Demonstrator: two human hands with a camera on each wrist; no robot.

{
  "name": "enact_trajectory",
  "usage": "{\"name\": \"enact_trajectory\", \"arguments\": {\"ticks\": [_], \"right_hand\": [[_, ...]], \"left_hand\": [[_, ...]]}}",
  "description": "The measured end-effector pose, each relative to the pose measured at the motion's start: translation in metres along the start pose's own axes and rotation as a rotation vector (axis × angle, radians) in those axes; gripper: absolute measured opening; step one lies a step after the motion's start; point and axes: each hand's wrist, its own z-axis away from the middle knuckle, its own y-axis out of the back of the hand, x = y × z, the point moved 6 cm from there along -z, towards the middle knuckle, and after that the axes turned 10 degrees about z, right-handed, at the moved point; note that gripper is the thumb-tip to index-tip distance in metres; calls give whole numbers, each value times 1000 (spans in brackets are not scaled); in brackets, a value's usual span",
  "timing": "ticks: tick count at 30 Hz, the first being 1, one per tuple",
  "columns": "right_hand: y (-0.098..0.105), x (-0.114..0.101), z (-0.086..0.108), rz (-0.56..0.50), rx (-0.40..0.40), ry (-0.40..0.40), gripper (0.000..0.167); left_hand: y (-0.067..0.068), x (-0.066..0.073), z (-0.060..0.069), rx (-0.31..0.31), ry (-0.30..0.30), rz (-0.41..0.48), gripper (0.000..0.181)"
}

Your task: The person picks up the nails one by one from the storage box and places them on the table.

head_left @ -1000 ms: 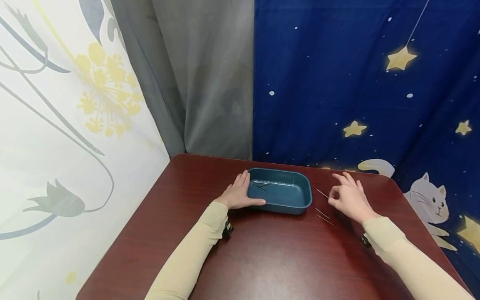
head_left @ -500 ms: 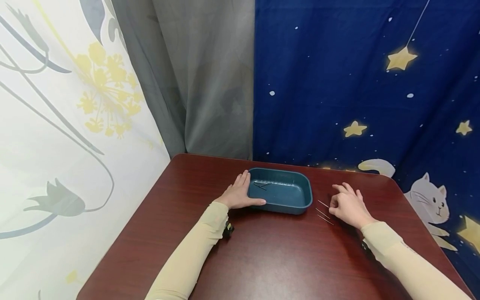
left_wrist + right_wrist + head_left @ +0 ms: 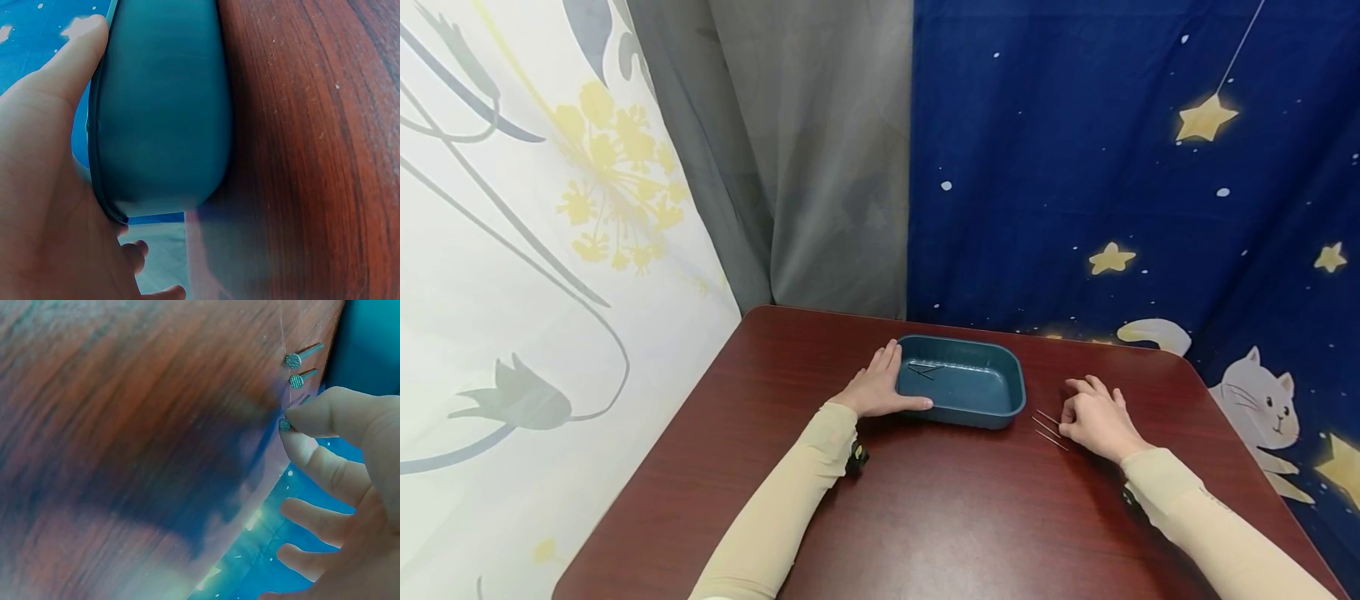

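Note:
Thumb and index finger of my right hand [image 3: 1096,418] pinch a nail [image 3: 284,424] close to its flat head, low over the table. Two more nails [image 3: 293,360] lie beside it in a row, between that hand and the tray, and they also show in the head view. A dark teal tray [image 3: 962,390] stands just left of them. My left hand [image 3: 875,390] rests against the tray's left end, its thumb laid along the near rim and its fingers extended at the far left corner. Inside the tray lie a few dark nails [image 3: 922,372].
The reddish-brown table [image 3: 955,508] carries everything, and its far edge runs behind the tray. A grey curtain [image 3: 842,167] and a blue starry curtain [image 3: 1037,167] hang behind it. A white patterned curtain [image 3: 512,292] hangs along the left side.
My right hand has come nearer along the table with its nail, bringing it alongside the other two nails. The left hand and the tray have stayed put.

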Motion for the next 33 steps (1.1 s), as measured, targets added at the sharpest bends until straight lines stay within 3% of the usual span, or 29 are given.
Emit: {"name": "enact_trajectory", "arguments": {"ticks": [22,33], "right_hand": [[0,1,2,-1,-33,-13,25],[19,-8,-13,1,12,5,19]], "left_hand": [[-3,-1,-1,-1,-4,10,131],[-3,-3,-1,25,-17,72,132]]}}
